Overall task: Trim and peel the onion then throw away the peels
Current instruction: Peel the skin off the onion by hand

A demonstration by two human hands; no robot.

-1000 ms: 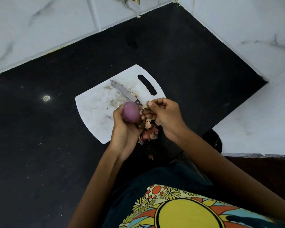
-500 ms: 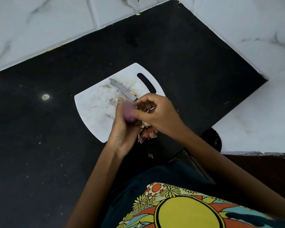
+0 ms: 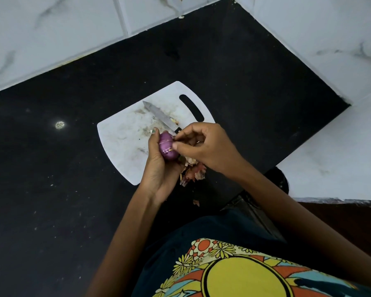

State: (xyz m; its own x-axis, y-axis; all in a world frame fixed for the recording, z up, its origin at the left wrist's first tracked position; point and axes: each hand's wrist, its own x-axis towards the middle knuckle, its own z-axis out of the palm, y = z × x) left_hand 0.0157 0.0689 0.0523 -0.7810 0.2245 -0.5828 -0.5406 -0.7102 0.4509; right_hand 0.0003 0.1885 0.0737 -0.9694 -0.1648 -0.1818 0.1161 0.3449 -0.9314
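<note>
Now right hand [image 3: 208, 146] back on onion [image 3: 167, 147]

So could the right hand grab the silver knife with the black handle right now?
Probably yes. The silver knife with the black handle lies free on the white plastic cutting board, just beyond the right hand, but those fingers are busy picking at the purple onion first.

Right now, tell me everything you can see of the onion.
The onion is small, purple and glossy, with thin pale lines across its skin; most dry peel looks gone. It is held above the near right part of the board, cradled in the left hand, thumb on its far side. The right hand pinches at its right side with its fingertips. Loose peels lie just below it. Its underside is hidden.
</note>
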